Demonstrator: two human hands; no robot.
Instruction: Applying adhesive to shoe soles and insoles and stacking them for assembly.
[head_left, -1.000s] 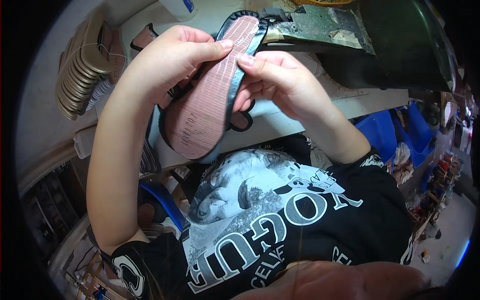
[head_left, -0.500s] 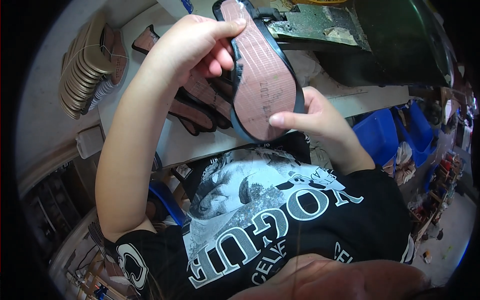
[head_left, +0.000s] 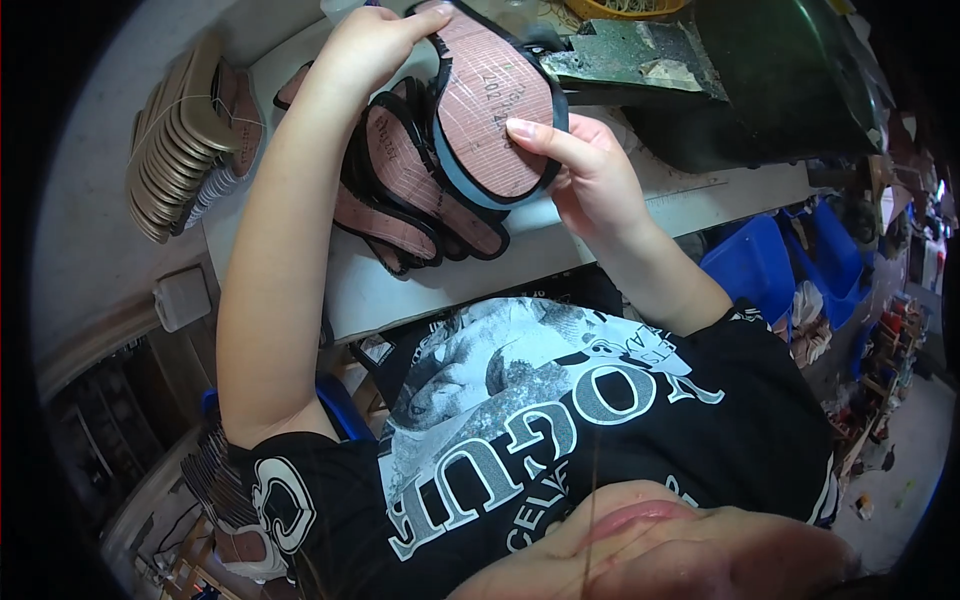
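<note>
Between my hands is a shoe insole (head_left: 492,85) with a pink ribbed face, dark marks and a black wrapped edge; a grey-blue band shows along its near rim. My left hand (head_left: 380,42) pinches its far, narrow end, which runs up to the picture's top edge. Around the wide near end my right hand (head_left: 596,165) is closed, thumb flat on the pink face and fingers behind, mostly hidden. Just below and left of it, more pink insoles with black edges (head_left: 392,150) lie overlapping on the white table (head_left: 375,305).
A strung bundle of gold-brown insoles (head_left: 180,130) stands at the far left. Right of the held insole is a dark green machine (head_left: 770,90) with a worn metal arm (head_left: 640,62). Blue bins (head_left: 745,265) sit beyond the table at right. A yellow basket (head_left: 625,8) shows at the top.
Both hands have moved farther away and slightly left with the insole, which tilts more. The insoles lying on the table now show more fully.
</note>
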